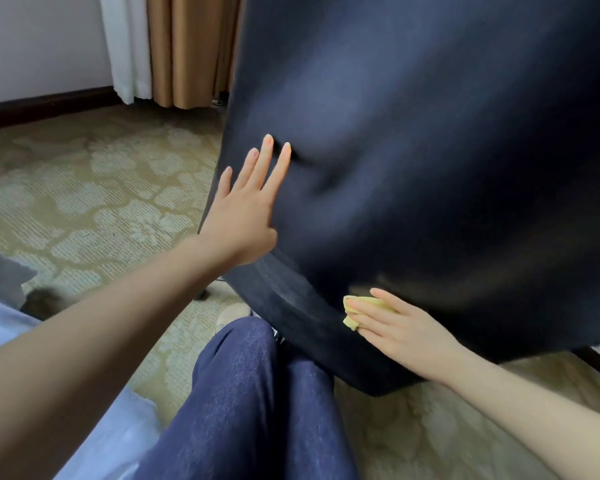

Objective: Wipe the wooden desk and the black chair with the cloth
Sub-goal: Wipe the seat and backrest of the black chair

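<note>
My left forearm [84,341] leads to my left hand [246,202], flat and straight-fingered against the back of the black chair [430,133]. Low on it, the yellow cloth [357,308] lies under the flat, unclenched fingers of my right hand [402,327]. If I lean too hard the black chair may swing away, and the yellow cloth could slip free.

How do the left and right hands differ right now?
The left hand is bare, its spread fingers flat against the chair; the right hand presses the cloth onto it. The left hand sits higher, near the chair's side edge; the right hand is low, near its bottom edge. Both touch the chair with straight fingers.
</note>
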